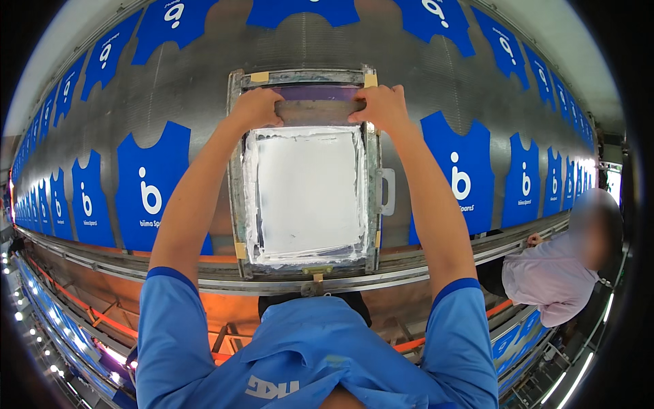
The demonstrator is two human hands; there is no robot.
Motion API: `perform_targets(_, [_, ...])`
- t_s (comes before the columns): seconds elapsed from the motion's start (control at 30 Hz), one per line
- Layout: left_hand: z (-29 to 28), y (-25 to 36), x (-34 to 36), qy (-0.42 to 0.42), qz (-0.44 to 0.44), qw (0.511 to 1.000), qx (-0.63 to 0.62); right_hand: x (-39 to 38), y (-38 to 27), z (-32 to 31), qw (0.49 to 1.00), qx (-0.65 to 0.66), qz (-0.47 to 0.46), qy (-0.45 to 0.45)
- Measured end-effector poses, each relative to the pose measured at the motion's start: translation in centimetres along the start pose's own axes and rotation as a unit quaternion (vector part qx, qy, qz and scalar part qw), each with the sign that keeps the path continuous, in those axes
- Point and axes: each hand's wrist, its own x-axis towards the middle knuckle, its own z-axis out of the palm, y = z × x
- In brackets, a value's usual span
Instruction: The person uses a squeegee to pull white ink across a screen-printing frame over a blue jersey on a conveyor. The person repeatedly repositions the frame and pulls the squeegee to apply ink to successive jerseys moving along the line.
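Observation:
A screen printing frame [236, 170] lies on the long table in front of me, its mesh coated with white ink [310, 194] that is thicker along the edges. Across the frame's far end runs a squeegee [320, 112] with a flat, brownish bar. My left hand [257, 109] is closed round the squeegee's left end, and my right hand [381, 108] grips its right end. Beyond the bar a purple strip of the screen [317, 93] shows. On the frame's right side sits a pale handle [387, 191], which neither hand touches.
Blue sleeveless shirt pieces [151, 187] with white prints lie in rows along the dark table [225, 41], left, right and beyond the frame. A metal rail [402, 273] edges the table's near side. Another person [555, 273] stands by the table at the right.

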Motion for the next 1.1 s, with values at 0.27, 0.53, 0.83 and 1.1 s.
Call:
perform_targets(0.27, [4.4, 1.9, -5.5, 0.030, -0.034, 0.998, 0.030, -5.4, -0.7, 5.5, 1.000, 0.012, 0.016, -0.007])
perform_targets(0.53, [12.6, 8.1, -23.9, 0.063, -0.057, 0.996, -0.039, -24.6, -6.7, 8.6, 0.995, 0.077, -0.038, 0.057])
perform_targets(0.83, [16.6, 13.4, -36.7, 0.131, -0.013, 0.991, 0.039, -36.7, -10.5, 9.8, 0.996, 0.058, -0.042, 0.051])
perform_targets(1.1, [7.6, 5.7, -20.3, 0.038, -0.059, 0.997, -0.039, -18.6, -5.8, 4.5, 0.997, -0.004, -0.066, 0.028])
